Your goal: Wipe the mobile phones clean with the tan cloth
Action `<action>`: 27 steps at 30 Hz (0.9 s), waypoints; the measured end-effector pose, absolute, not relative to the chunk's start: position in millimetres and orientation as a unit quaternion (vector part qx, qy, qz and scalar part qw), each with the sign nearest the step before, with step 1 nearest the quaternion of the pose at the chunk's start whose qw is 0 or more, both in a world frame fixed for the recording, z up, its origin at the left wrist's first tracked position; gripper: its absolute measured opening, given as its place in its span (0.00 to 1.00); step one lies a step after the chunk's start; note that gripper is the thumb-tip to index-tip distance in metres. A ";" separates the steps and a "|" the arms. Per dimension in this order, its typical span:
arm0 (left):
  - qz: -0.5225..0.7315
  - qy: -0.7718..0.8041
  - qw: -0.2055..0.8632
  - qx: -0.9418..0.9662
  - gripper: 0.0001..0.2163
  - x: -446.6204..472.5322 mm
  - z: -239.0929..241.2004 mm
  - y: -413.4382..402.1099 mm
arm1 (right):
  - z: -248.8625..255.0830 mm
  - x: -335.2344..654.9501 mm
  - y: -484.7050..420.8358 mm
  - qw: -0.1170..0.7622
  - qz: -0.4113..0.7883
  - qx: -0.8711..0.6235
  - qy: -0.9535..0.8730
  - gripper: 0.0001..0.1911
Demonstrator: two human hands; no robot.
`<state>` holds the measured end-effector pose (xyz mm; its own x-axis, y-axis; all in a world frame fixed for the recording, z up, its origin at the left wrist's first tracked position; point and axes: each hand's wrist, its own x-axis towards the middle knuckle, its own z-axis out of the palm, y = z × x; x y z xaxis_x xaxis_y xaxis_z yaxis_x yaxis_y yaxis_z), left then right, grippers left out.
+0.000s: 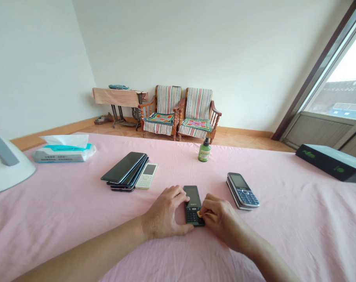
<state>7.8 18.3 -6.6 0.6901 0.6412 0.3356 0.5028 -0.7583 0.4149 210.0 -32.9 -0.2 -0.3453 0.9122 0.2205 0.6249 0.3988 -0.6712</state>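
A black keypad phone (192,199) lies face up on the pink cloth in front of me. My left hand (163,213) steadies it, fingers at its upper left edge and thumb by its lower end. Pinched in my right hand (222,217) is a small yellowish piece (199,214), mostly hidden by the fingers, which touches the right side of the keys; I cannot make out its kind. To the right lie stacked keypad phones (243,191), the top one dark blue. On the left, several dark smartphones (125,168) are piled beside a white keypad phone (147,176).
The pink cloth (78,219) bears a green bottle (204,152) with a black top, a tissue pack (64,152), a black box (331,162) and a white and grey object (7,168) at the left edge. Beyond are two wooden chairs (195,111) and a covered sewing-machine table (116,97).
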 end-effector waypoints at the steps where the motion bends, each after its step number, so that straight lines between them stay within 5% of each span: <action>1: 0.236 0.316 0.146 0.907 0.25 7.8 -6.5 18.3 | -0.2 210.1 -32.9 0.296 0.243 -0.492 -0.782 0.14; 27: 0.238 0.314 0.149 0.907 0.25 7.2 -6.6 18.6 | -2.3 210.3 -30.9 0.296 0.240 -0.485 -0.787 0.14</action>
